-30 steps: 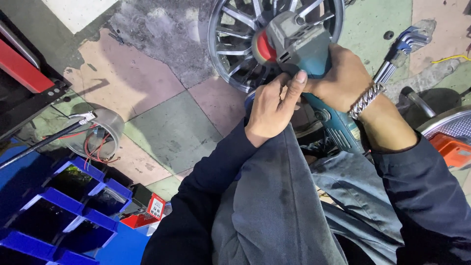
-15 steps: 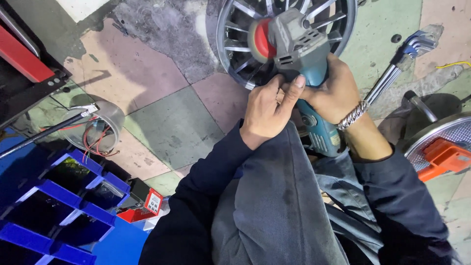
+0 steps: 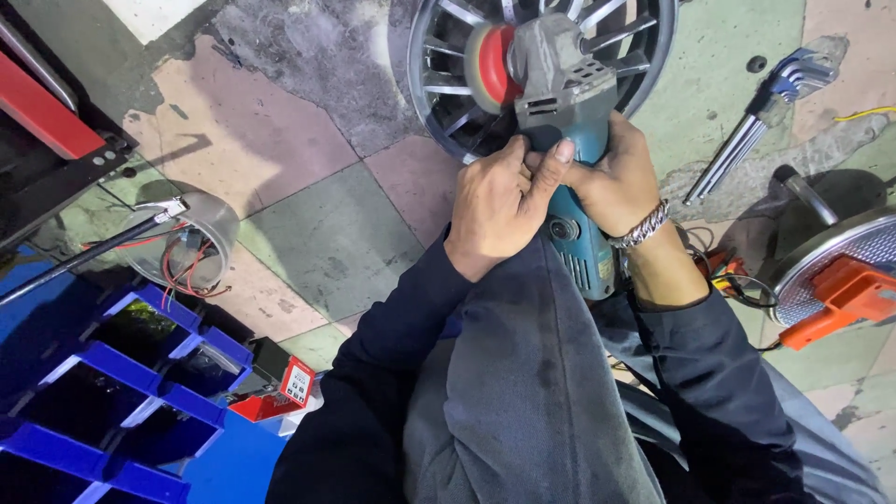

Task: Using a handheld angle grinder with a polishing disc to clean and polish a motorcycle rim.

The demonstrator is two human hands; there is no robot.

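Observation:
Both of my hands grip a teal and grey angle grinder [image 3: 567, 140] fitted with a red disc [image 3: 493, 67]. My left hand [image 3: 504, 201] wraps the grinder's body from the left, index finger stretched across the top. On the right side my right hand [image 3: 623, 177], with a beaded bracelet at the wrist, clasps the same body. The disc sits against the spokes of a silver spoked wheel [image 3: 448, 84] lying on the tiled floor. My knee in grey trousers [image 3: 523, 392] is under the tool.
A set of hex keys [image 3: 761, 117] lies on the floor at the right. An orange tool [image 3: 845, 294] rests on a round metal mesh part at the right edge. Blue storage bins [image 3: 103, 392] stand at the lower left, near a clear tub of wires [image 3: 191, 247].
The view has shifted so the grinder and wheel sit lower and more central. Both hands keep their hold on the grinder, disc still at the wheel spokes.

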